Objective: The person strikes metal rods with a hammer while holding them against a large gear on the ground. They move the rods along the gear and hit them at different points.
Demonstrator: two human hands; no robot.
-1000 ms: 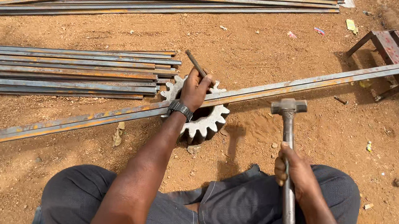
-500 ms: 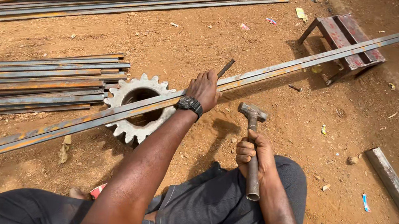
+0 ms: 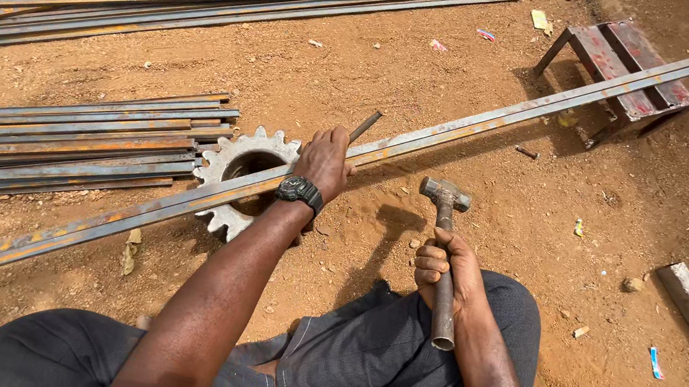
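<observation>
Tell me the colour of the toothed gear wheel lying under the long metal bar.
The gear wheel is pale grey-white metal with a dark centre hole, clearest in the head view.

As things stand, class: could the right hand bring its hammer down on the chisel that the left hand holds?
Probably yes. The right hand grips the hammer just right of the chisel, with only bare ground between; the left hand is close.

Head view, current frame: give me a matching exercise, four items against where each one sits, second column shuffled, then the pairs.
Items:
1. hammer
2. toothed gear wheel
3. long steel bar
4. small rusty stool

Places:
A. lying on the dirt under the bar
B. gripped in the right hand
C. under the bar's far end
D. pressed down by the left hand

Pairs: 1-B, 2-A, 3-D, 4-C
</observation>
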